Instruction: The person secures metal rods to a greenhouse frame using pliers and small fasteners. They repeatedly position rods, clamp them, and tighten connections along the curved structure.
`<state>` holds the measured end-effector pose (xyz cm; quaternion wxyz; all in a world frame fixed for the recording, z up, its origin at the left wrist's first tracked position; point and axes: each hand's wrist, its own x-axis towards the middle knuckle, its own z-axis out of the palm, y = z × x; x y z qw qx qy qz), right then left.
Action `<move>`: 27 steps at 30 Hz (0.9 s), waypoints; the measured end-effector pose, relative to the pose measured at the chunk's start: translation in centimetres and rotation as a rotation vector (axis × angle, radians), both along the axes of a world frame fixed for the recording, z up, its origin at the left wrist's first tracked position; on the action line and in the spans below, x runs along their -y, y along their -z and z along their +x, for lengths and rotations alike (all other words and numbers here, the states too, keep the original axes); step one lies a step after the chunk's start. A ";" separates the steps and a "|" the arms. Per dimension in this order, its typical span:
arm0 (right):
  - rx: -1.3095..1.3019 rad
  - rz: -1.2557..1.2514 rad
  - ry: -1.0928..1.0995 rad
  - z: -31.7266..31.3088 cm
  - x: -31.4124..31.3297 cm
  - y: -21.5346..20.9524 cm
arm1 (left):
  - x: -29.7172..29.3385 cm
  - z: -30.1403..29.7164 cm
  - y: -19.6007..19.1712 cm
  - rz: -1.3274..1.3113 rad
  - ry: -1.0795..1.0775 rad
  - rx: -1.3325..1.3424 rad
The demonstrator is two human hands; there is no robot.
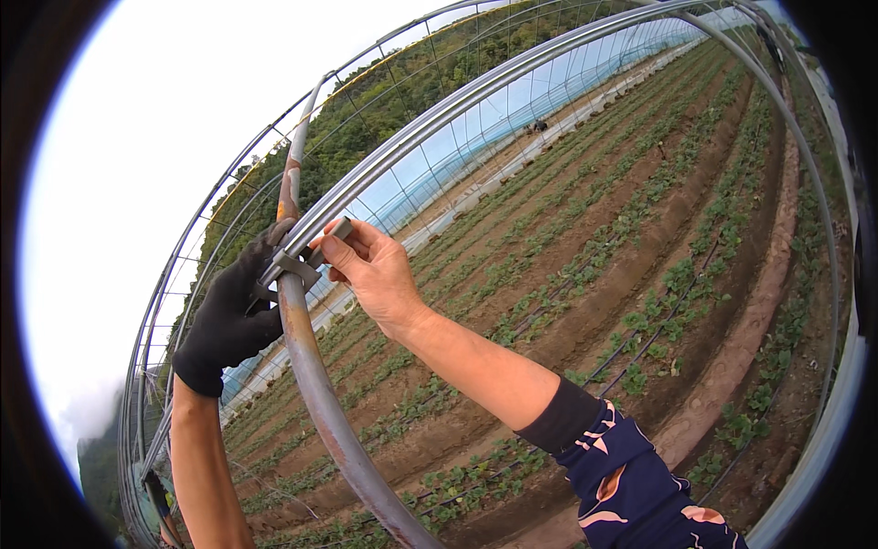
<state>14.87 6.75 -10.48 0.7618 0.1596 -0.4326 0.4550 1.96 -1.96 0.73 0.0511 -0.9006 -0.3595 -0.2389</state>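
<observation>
A grey metal channel rail [393, 156] crosses a curved, partly rusted pipe [315, 375] in front of me. Where they meet sits a metal bracket [297, 269]. My left hand [229, 306], in a black glove, closes round the rail's near end from the left, its fingers partly hidden behind the joint. Bare and coming from the right, my right hand [377, 274] pinches a small grey metal wedge [341, 229] between thumb and fingers. The wedge lies close beside the bracket and rail; whether it is seated in the bracket I cannot tell.
Rows of low green plants [640, 215] run over brown soil ridges below and to the right. Wire mesh and hoops [197, 220] curve along the left. Beyond the rail is blue sheeting [457, 146]; another bent pipe [805, 146] arches at right.
</observation>
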 end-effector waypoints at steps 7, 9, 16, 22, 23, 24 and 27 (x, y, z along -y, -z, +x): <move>-0.027 0.008 -0.013 -0.1 0.4 0.1 | -0.2 0.5 1.1 0.287 -0.097 -0.087; -0.028 0.014 -0.008 0.0 0.3 0.1 | -0.2 0.5 1.0 0.275 -0.108 -0.080; -0.031 0.015 -0.020 -0.1 0.0 -0.1 | -0.8 0.8 1.4 0.436 -0.065 -0.119; -0.052 -0.024 0.012 -0.5 0.2 0.3 | -1.2 0.7 1.6 0.392 -0.093 -0.071; -0.052 -0.029 0.043 -0.6 0.0 0.4 | -1.3 0.7 1.4 0.332 -0.105 -0.043; -0.031 -0.032 0.091 -0.4 -0.1 0.4 | -1.4 0.9 1.4 0.336 -0.149 -0.058; -0.123 0.028 0.016 -0.8 -1.7 0.1 | -2.0 1.2 1.1 0.283 -0.090 -0.031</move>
